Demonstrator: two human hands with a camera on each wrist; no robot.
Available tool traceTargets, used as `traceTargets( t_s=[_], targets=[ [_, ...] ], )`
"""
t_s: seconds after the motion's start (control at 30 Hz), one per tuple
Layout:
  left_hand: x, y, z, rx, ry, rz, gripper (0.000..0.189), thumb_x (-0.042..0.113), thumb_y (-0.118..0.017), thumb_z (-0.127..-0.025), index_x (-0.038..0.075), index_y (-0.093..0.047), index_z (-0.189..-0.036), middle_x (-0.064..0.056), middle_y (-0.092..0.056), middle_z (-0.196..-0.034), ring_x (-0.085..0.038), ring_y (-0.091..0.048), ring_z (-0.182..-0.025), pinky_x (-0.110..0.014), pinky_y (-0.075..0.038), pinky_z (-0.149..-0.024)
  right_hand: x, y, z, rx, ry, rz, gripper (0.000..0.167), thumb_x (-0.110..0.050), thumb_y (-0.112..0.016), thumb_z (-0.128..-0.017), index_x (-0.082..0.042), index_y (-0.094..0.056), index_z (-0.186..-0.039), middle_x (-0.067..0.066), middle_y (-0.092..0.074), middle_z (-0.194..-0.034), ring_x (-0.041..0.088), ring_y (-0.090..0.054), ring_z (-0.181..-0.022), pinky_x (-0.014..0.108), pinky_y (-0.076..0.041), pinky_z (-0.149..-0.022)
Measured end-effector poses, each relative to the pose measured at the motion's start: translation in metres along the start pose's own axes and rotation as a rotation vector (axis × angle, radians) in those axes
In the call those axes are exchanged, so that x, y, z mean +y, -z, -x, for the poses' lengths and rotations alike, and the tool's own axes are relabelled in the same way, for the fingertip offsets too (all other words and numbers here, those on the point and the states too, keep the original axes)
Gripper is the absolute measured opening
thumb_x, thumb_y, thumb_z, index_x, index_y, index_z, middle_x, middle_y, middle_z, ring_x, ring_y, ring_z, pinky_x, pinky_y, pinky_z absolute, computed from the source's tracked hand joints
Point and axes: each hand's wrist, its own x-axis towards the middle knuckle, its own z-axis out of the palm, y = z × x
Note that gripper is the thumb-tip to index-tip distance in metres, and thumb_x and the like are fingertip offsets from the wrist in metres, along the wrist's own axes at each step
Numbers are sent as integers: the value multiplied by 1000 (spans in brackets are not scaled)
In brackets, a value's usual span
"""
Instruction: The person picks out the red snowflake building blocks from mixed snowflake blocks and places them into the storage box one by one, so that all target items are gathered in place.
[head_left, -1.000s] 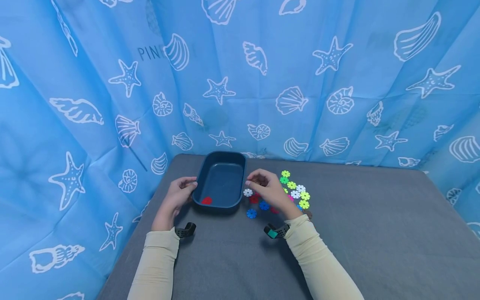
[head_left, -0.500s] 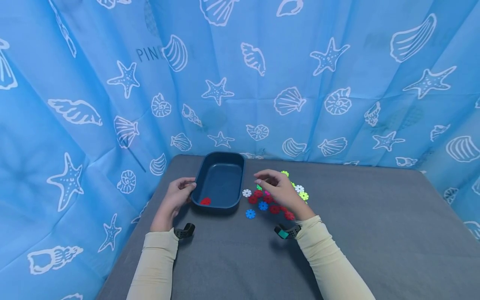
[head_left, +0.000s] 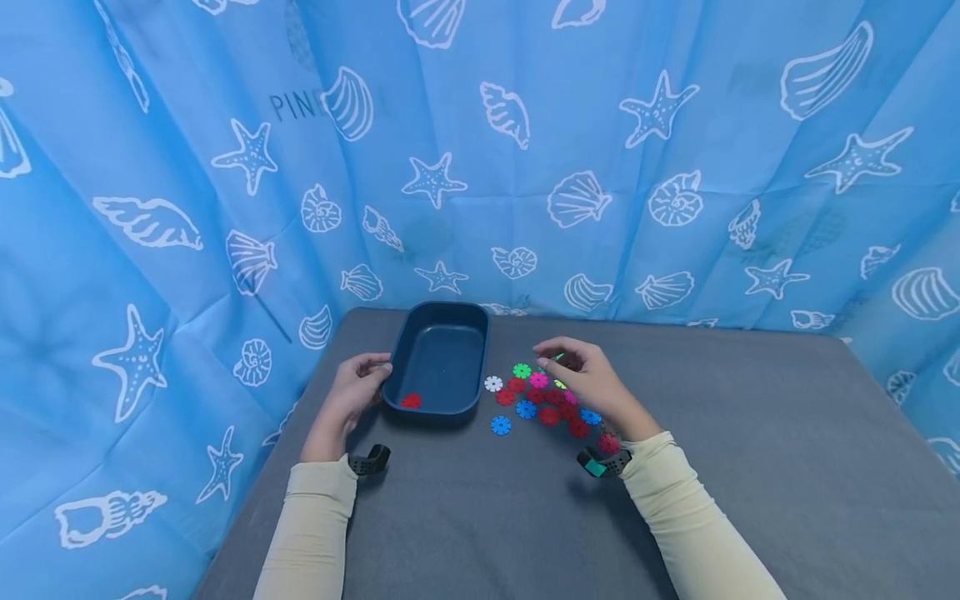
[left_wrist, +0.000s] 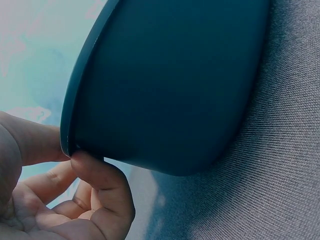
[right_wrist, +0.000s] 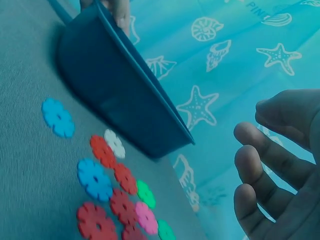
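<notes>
A dark blue rectangular tub [head_left: 486, 342] stands on the table, with red notched plastic discs [head_left: 410, 401] in its near left corner. My left hand [head_left: 352, 400] pinches the tub's left rim between thumb and finger, as the left wrist view shows against the tub wall [left_wrist: 165, 90]. To the tub's right lies a loose spread of flower-like discs, among them a white disc [head_left: 492, 384], a blue disc [head_left: 500, 426], a green disc [head_left: 522, 371] and several red ones. Over this spread hovers my right hand [head_left: 596, 387], fingers loosely bent and apart from the thumb [right_wrist: 287, 112], holding nothing.
Grey cloth covers the table [head_left: 750, 417]. Right behind its far edge and along the left hangs a blue curtain [head_left: 480, 167] printed with shells and starfish. My right hand and forearm hide part of the disc spread.
My right hand has moved to the right, away from the tub and across the discs, uncovering several red, green and pink ones. The left hand keeps its grip on the rim.
</notes>
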Motion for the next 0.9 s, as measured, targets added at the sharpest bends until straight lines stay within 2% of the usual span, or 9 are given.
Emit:
traceTargets(
  t_s=[0.1, 0.27, 0.43, 0.53, 0.77, 0.9],
  targets=[
    [-1, 1, 0, 4, -2, 5, 41, 27, -58, -111, 10, -59, -148, -17, -60, -134, -25, -58, -102, -34, -54, -84, 2, 6, 5, -1, 10, 9, 26, -24, -66, -107, -14, -71, -131, 16, -71, -126, 22, -65, -87, 39, -56, -76],
    [0, 0, 0, 8, -5, 7, 41, 27, -58, -110, 10, -59, -147, -16, -61, -131, -23, -59, -98, -33, -54, -83, 6, 15, 14, 9, 19, 30, 26, -22, -67, -107, -11, -71, -129, 14, -72, -127, 15, -70, -94, 37, -59, -82],
    [2, 0, 1, 15, -2, 10, 40, 26, -58, -110, 10, -60, -148, -17, -61, -131, -22, -58, -96, -36, -53, -84, 12, 23, 23, 15, 30, 61, 23, -20, -66, -107, -11, -72, -127, 17, -73, -123, 28, -71, -98, 38, -60, -82],
    [2, 0, 0, 18, 2, -3, 40, 27, -58, -111, 12, -60, -147, -15, -61, -132, -23, -58, -101, -36, -54, -87, 15, 27, 29, 24, 33, 83, 22, -17, -67, -106, -10, -73, -126, 16, -73, -120, 37, -70, -98, 36, -60, -81],
    [3, 0, 0, 15, 5, -12, 40, 28, -57, -111, 12, -60, -147, -15, -61, -135, -25, -60, -111, -40, -55, -95, 24, 37, 48, 21, 27, 121, 23, -11, -68, -104, -3, -72, -125, 22, -73, -115, 36, -70, -92, 31, -60, -77],
    [2, 0, 1, 12, 2, -9, 40, 27, -57, -111, 12, -60, -148, -15, -61, -136, -25, -60, -112, -40, -56, -95, 30, 43, 59, 13, 33, 137, 23, -9, -71, -102, 0, -72, -123, 18, -74, -109, 33, -68, -85, 29, -58, -71]
  ],
)
